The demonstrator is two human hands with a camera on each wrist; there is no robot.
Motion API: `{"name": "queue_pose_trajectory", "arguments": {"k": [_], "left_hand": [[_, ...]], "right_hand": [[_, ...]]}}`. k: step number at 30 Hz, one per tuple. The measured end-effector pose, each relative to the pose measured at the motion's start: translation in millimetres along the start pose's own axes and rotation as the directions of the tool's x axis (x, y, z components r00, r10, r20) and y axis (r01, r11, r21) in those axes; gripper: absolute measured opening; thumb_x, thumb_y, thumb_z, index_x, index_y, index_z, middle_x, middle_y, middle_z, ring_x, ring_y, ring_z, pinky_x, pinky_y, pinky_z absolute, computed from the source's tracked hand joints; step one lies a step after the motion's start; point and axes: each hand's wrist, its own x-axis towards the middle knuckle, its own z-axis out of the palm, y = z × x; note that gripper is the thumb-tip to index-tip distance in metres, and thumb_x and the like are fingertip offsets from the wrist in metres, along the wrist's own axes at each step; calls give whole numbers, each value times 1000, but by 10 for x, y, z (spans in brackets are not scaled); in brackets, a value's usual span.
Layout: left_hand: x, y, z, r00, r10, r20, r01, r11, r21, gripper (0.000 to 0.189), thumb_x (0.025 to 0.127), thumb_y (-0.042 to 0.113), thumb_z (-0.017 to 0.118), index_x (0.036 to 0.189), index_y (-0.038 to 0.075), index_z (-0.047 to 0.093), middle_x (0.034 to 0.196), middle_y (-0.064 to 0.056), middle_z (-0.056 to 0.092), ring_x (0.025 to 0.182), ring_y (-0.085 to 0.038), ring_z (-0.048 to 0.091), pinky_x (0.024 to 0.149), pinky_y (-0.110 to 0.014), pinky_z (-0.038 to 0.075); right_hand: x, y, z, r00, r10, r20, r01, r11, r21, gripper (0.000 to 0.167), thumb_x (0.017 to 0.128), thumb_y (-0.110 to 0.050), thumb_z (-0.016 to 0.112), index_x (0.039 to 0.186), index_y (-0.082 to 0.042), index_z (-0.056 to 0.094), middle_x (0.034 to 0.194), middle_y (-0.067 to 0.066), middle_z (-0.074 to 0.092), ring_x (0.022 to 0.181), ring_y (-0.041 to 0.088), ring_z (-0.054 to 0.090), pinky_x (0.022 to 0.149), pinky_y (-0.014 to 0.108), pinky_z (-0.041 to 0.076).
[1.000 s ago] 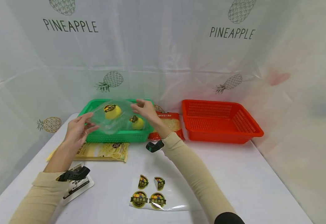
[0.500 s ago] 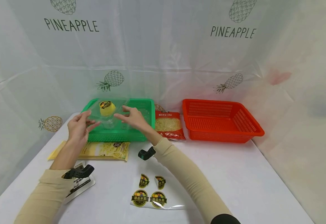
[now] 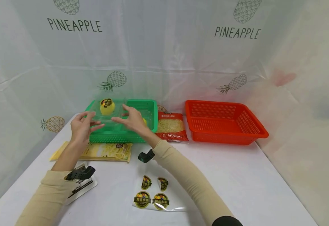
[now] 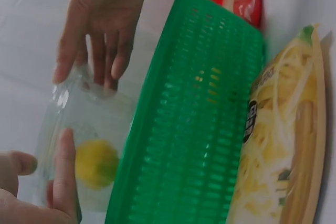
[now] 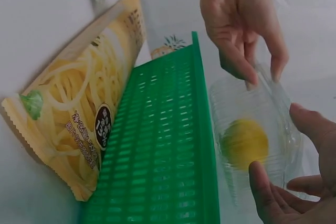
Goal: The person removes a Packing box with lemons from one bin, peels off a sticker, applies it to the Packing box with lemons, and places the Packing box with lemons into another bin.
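A clear plastic box (image 3: 94, 106) with a yellow round fruit (image 3: 107, 110) inside is held over the left part of the green basket (image 3: 114, 137). A round black-and-gold sticker (image 3: 106, 103) shows on its lid, above the fruit. My left hand (image 3: 82, 127) grips the box's near left side, thumb and fingers at its edge. On the opposite side, my right hand (image 3: 133, 120) holds it between thumb and fingers. Both wrist views show fingertips of both hands on the box. Behind my right hand, another clear box (image 3: 145, 114) sits in the basket, its yellow fruit mostly hidden.
A red basket (image 3: 226, 138) stands at the right. Between the baskets lies a red-and-clear food packet (image 3: 171, 125). A yellow noodle packet (image 3: 107, 152) lies before the green basket, with a white card (image 3: 82, 188) nearer. A sticker sheet (image 3: 178, 201) lies at the front.
The box has shifted slightly left and back and looks more level. My right hand has moved left with it, uncovering more of the red-and-clear packet.
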Motion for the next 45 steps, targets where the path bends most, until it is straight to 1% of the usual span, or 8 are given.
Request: {"name": "queue_pose_trajectory", "arguments": {"k": [3,5,12,15,18,24,33,45], "left_hand": [[-3,33,-48,998,6,70,-20,980,196,75,93,32,66,152,6,28,78,-1,57,67,-13,68,72,-29,61],[1,48,-82,995,17,94,-50,931,361,79,94,40,63,154,4,26,76,-1,58,68,-11,69,72,-29,61],[16,43,-154,988,66,139,-152,567,810,85,95,62,46,153,3,28,106,-18,58,65,-9,72,81,-38,59],[45,29,-150,983,120,142,-181,450,875,83,95,64,44,149,1,37,112,-20,56,62,-4,67,72,-36,54],[74,24,-152,968,201,153,-220,375,900,76,97,58,46,142,-2,48,115,-23,58,71,-11,62,61,-30,44],[129,19,-178,951,234,202,-271,314,910,63,100,44,50,134,-8,54,129,-35,53,103,-46,62,59,-25,43],[208,50,-139,956,129,263,-286,218,933,64,102,40,48,137,-14,47,131,-37,53,108,-48,61,78,-52,54],[245,49,-165,953,42,301,-304,115,946,61,103,37,47,132,-17,50,129,-39,53,108,-51,59,80,-55,52]], "right_hand": [[14,12,-18,1000,21,2,-21,999,28,85,86,-49,71,154,-16,33,154,0,44,120,15,63,87,28,57],[26,27,-25,999,32,10,-33,999,41,85,85,-49,72,154,-16,33,154,-1,44,120,15,63,84,27,57],[91,119,-30,997,53,58,-56,997,53,84,84,-47,74,153,-16,35,142,3,58,119,15,63,79,24,57],[124,176,-19,994,71,81,-78,994,80,83,84,-45,75,152,-16,37,138,5,61,118,16,64,80,26,58],[162,205,3,992,80,99,-89,993,83,83,84,-45,75,152,-17,37,139,4,60,118,16,64,83,28,58],[213,244,68,988,92,125,-96,995,26,83,84,-47,74,152,-16,37,135,5,63,118,17,64,86,30,58],[248,341,127,984,100,149,-99,995,-15,78,85,-46,73,150,-15,41,143,6,56,118,18,63,90,33,56],[280,318,116,961,150,233,-147,989,-29,77,87,-38,73,150,-9,39,145,18,51,82,16,73,97,40,53]]}}
